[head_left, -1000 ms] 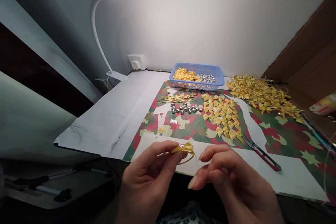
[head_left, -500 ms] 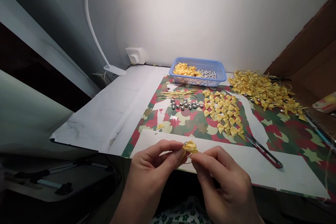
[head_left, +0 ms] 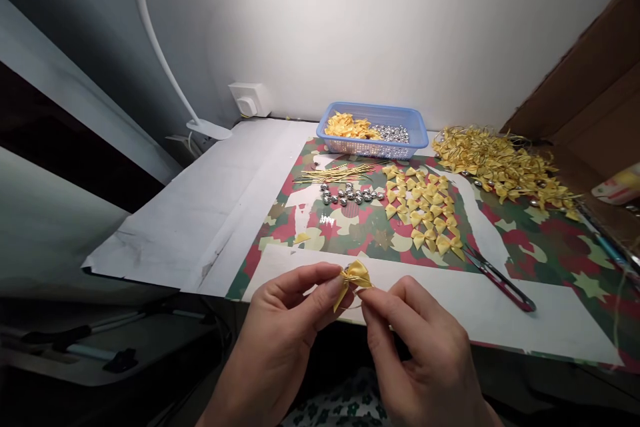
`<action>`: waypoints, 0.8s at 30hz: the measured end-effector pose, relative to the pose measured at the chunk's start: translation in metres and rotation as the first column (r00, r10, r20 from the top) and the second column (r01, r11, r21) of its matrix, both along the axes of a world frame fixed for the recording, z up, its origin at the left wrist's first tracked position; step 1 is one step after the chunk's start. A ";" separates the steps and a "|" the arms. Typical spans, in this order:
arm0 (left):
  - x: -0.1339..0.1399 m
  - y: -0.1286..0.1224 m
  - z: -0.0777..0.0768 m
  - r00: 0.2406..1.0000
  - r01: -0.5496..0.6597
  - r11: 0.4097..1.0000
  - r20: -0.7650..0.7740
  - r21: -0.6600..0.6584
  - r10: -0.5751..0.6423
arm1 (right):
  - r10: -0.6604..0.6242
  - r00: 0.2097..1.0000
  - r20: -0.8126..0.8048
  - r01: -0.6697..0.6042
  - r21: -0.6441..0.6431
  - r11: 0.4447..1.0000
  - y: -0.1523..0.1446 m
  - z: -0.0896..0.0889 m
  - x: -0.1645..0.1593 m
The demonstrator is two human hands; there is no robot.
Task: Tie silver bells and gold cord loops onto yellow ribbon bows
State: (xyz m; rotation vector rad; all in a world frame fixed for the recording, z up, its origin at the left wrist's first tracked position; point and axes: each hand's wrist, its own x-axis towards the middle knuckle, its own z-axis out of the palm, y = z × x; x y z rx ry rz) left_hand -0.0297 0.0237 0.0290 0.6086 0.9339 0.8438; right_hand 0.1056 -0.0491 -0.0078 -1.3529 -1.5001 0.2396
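Observation:
Between thumb and fingers, my left hand (head_left: 295,320) pinches a yellow ribbon bow (head_left: 359,272) above the table's front edge. A silver bell shows only as a glint behind the bow. My right hand (head_left: 420,340) is closed at the fingertips on a thin gold tie (head_left: 358,291) that runs from the bow. Beyond the hands, silver bells (head_left: 350,196) lie in a loose group, with a bundle of gold ties (head_left: 340,173) behind them. Rows of yellow bows (head_left: 423,207) lie to their right.
A blue basket (head_left: 373,110) at the back holds bows and silver bells. Tied bows are heaped in a pile (head_left: 500,163) at right. Small scissors (head_left: 503,279) lie on the white paper strip (head_left: 555,317). A white lamp (head_left: 160,47) stands at left, a cardboard box (head_left: 590,87) at right.
The bow has turned in my left fingers, so a ribbon tail and the gold tie across its middle now show. Both hands stay close together. The whole view has shifted slightly.

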 end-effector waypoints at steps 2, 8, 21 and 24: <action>0.001 0.000 0.000 1.000 -0.004 1.000 0.005 -0.004 0.004 | -0.009 1.000 0.001 0.009 0.014 1.000 0.000 0.000 -0.001; 0.001 0.001 0.001 1.000 0.010 1.000 0.016 -0.012 -0.010 | -0.021 1.000 -0.022 0.022 0.009 1.000 0.002 -0.003 -0.003; 0.008 -0.004 0.010 0.999 -0.045 0.998 -0.031 -0.039 0.044 | -0.035 0.993 -0.115 0.032 -0.027 0.999 0.003 -0.002 -0.008; 0.009 -0.004 0.011 0.999 -0.040 0.999 -0.033 -0.034 0.039 | -0.046 0.990 -0.132 0.043 -0.028 0.999 0.004 -0.002 -0.009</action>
